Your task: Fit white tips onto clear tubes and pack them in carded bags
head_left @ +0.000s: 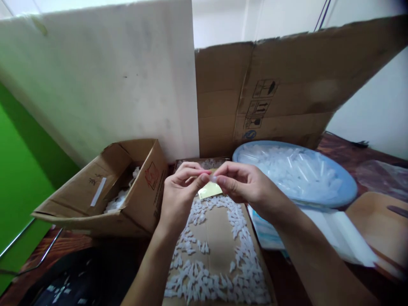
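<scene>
Both hands meet above the far part of a flat cardboard sheet (pixel 219 233). My left hand (pixel 188 182) pinches one side of a small whitish translucent piece (pixel 213 178), with something pink at its fingertips. On the other side, my right hand (pixel 237 180) pinches the same piece between thumb and forefinger. Below them, many small white pointed pieces (pixel 197 280) lie around the cardboard sheet's edges. A yellow paper (pixel 209 191) lies beneath the fingertips.
An open cardboard box (pixel 143 204) with white pieces stands at left. At right are a blue basin (pixel 349 187) of clear plastic pieces and a tan stool or chair (pixel 376 216). A dark round container (pixel 79 280) sits at lower left. Large cardboard (pixel 287 93) leans behind.
</scene>
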`<state>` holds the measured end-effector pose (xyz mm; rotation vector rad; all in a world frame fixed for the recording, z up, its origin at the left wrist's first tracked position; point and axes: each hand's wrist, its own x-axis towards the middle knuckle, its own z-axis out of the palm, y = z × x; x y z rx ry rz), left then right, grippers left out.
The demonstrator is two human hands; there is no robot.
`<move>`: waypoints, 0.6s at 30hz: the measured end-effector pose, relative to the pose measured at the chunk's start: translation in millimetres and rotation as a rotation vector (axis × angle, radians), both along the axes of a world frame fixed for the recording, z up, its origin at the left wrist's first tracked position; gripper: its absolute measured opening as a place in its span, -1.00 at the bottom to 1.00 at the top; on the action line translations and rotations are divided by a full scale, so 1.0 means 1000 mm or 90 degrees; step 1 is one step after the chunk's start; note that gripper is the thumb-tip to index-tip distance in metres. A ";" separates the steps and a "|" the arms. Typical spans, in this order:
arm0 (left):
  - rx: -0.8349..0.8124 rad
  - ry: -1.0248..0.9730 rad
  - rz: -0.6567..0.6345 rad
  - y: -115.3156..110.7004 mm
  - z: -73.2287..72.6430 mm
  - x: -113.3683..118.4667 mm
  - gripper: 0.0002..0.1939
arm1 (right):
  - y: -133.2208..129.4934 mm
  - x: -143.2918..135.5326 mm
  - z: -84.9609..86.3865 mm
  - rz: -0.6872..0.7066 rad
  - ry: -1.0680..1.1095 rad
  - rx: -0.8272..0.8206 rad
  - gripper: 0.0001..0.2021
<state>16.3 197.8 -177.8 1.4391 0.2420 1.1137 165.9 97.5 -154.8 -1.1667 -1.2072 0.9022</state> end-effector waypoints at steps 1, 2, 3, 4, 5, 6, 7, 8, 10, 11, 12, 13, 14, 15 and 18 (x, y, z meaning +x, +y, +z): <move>0.000 -0.008 0.007 0.000 -0.003 0.001 -0.95 | 0.002 -0.003 -0.003 -0.005 0.046 0.010 -0.71; 0.003 -0.014 0.020 -0.001 -0.005 0.002 -0.95 | 0.003 -0.005 -0.006 -0.011 0.096 0.023 -0.71; 0.007 -0.020 0.034 -0.002 -0.007 0.003 -0.95 | 0.005 -0.008 -0.008 -0.015 0.146 0.037 -0.69; 0.011 -0.022 0.047 -0.003 -0.007 0.004 -0.95 | 0.006 -0.011 -0.010 -0.014 0.190 0.051 -0.66; 0.017 -0.021 0.058 -0.004 -0.007 0.005 -0.96 | 0.007 -0.014 -0.011 -0.012 0.224 0.063 -0.63; 0.023 -0.020 0.065 -0.006 -0.006 0.005 -0.96 | 0.008 -0.016 -0.012 -0.006 0.246 0.074 -0.62; 0.027 -0.019 0.068 -0.007 -0.005 0.005 -0.96 | 0.009 -0.018 -0.012 0.001 0.262 0.082 -0.61; 0.029 -0.018 0.065 -0.008 -0.003 0.005 -0.97 | 0.009 -0.020 -0.012 0.006 0.271 0.090 -0.62; 0.029 -0.015 0.049 -0.010 -0.001 0.005 -0.97 | 0.010 -0.021 -0.012 0.006 0.271 0.099 -0.63; 0.026 -0.013 0.040 -0.010 -0.001 0.005 -0.97 | 0.011 -0.022 -0.013 0.000 0.266 0.101 -0.63; 0.023 -0.013 0.034 -0.009 -0.002 0.006 -0.96 | 0.012 -0.022 -0.014 -0.008 0.259 0.100 -0.64; 0.017 -0.012 0.029 -0.008 -0.004 0.007 -0.95 | 0.013 -0.022 -0.014 -0.018 0.252 0.098 -0.63; 0.006 -0.012 0.023 -0.006 -0.008 0.008 -0.93 | 0.013 -0.022 -0.015 -0.029 0.243 0.092 -0.62; -0.013 -0.012 0.008 -0.003 -0.011 0.008 -0.91 | 0.013 -0.022 -0.015 -0.041 0.231 0.083 -0.61; -0.108 0.013 -0.126 0.010 -0.020 0.005 -0.79 | 0.006 -0.021 -0.007 -0.090 0.101 0.049 -0.60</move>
